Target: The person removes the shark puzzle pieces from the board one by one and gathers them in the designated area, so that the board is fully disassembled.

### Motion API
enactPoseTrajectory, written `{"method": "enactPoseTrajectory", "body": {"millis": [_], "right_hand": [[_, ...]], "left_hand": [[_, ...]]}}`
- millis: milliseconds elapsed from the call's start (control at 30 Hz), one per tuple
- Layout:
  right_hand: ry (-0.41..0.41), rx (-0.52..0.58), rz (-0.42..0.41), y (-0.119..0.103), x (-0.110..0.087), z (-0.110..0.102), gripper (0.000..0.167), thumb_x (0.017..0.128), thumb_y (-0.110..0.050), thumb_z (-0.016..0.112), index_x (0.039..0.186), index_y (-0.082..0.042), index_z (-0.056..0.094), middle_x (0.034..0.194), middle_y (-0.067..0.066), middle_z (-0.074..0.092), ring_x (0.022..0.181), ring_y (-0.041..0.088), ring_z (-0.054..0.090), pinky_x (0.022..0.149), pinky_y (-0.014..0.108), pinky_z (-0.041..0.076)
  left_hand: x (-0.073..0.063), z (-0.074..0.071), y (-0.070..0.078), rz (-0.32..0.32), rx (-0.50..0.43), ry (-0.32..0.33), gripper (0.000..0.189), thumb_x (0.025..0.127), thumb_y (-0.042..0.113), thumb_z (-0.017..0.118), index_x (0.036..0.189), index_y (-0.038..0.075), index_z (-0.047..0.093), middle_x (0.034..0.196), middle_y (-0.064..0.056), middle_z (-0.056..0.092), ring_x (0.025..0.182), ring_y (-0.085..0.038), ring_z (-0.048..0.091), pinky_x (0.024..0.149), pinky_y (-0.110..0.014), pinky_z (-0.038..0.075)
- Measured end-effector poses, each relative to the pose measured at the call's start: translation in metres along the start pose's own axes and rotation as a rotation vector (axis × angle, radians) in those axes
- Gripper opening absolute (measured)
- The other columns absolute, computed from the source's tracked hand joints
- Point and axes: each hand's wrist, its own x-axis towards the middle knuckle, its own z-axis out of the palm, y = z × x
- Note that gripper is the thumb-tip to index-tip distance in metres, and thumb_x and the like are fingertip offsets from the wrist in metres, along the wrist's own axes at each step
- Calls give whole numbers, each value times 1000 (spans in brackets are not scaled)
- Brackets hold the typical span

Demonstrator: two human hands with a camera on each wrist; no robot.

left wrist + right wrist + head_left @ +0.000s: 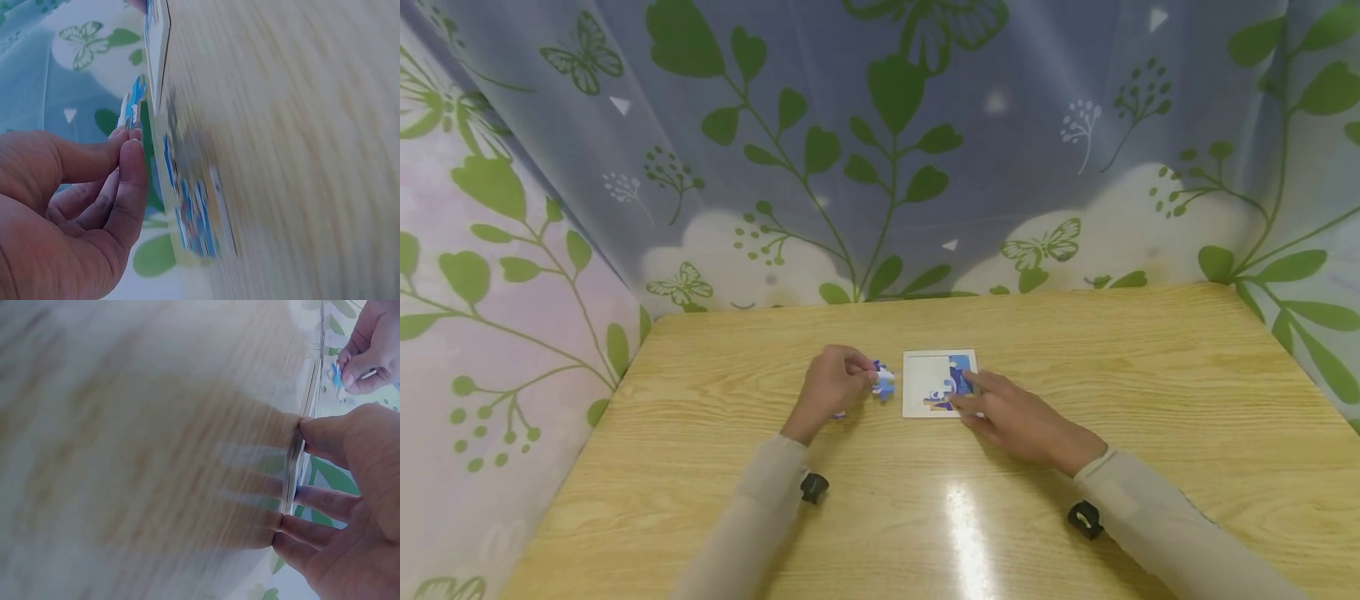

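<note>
My left hand [833, 385] pinches a blue and white jigsaw puzzle piece [884, 382] between thumb and fingertips, left of the puzzle tray and raised off the table in the left wrist view. The square, white-rimmed puzzle tray [917, 353] lies flat, with several joined pieces [961, 365] along its right side and bottom. Over its right edge, my right hand [1018, 419] rests extended fingers on the tray and the pieces. The right wrist view has the thumb [325, 434] touching the tray's edge. Loose puzzle pieces [197, 219] lie below the left hand, blurred and mostly hidden in the head view.
The light wooden table [880, 533] reaches back to a curtain [820, 125] printed with leaves and butterflies. Another printed curtain [490, 275] hangs along the left. Dark wrist devices [1085, 519] sit by both sleeves.
</note>
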Motion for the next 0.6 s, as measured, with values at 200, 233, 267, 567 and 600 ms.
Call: {"method": "enactPoseTrajectory", "body": {"millis": [200,233,267,567,600], "right_hand": [[2,5,-1,-1,0,-1,33,100,-11,65,131,0,66,143,32,50,135,49,44,108,59,40],[2,6,-1,-1,0,-1,33,100,-11,65,131,0,66,143,32,50,135,49,44,108,59,40],[1,8,-1,-1,-1,-1,33,100,-11,65,131,0,66,143,32,50,135,49,44,108,59,40],[-13,12,15,-1,-1,-1,34,101,-12,63,133,-1,65,147,32,46,137,49,42,108,59,39],[-13,14,14,-1,-1,-1,34,101,-12,63,133,-1,65,147,32,46,137,49,42,108,59,39]], "left_hand": [[-7,-11,-11,-25,3,2,5,89,9,77,89,4,75,80,-5,72,72,-20,66,62,-31,54],[-8,-13,-13,-27,8,3,5,89,9,77,90,4,76,80,-5,73,71,-20,67,62,-31,54],[-8,-14,-14,-32,14,3,5,89,9,77,90,4,76,80,-5,72,71,-19,67,62,-31,54],[-8,-13,-19,-14,69,-2,5,87,7,79,87,2,76,76,-4,71,65,-16,63,58,-29,52],[-8,-12,-20,-11,73,-1,6,87,7,79,86,2,76,76,-3,70,65,-15,63,58,-29,52]]}}
